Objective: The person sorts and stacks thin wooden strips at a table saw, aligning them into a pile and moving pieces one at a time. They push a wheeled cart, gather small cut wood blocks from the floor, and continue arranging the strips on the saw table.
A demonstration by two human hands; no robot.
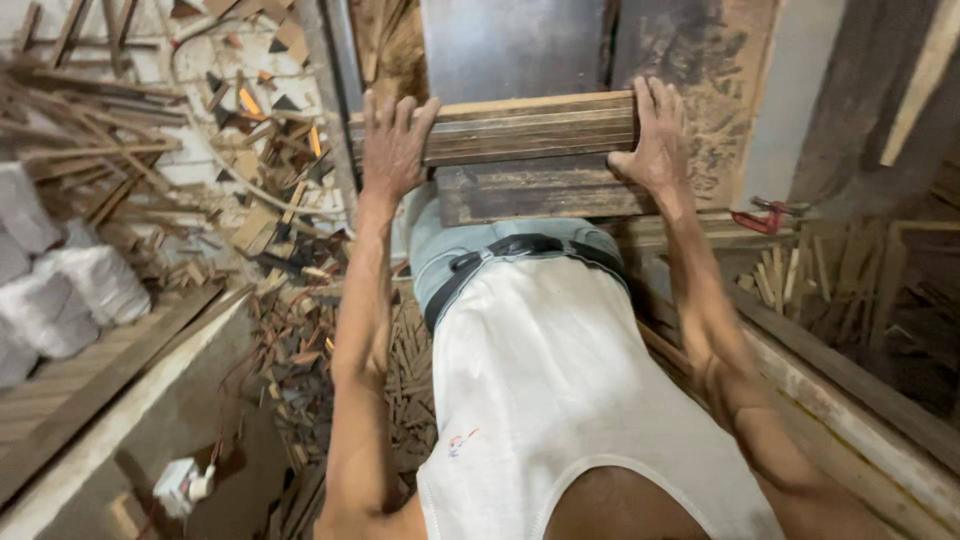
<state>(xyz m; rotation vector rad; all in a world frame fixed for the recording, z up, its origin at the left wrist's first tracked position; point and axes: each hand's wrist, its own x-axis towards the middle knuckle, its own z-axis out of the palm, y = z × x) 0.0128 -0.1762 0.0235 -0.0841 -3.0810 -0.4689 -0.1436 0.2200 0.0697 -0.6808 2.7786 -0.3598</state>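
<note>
So a stack of wood strips [530,128] is gripped at both ends by left hand [393,150] and right hand [655,140], mid-carry; steady level lifting is probably needed next

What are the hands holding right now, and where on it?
A stack of wood boards: left hand grips its left end, right hand its right end.

Level stack of wooden boards [530,128]

Tan plank stack [530,128], dark lines along its edge. Dark brown block [540,190] beneath. White vest [560,380], small red-blue mark. Black belt [520,246], pale blue trousers [430,240]. Red clamp [762,217], right. White sacks [60,290], left.
</note>
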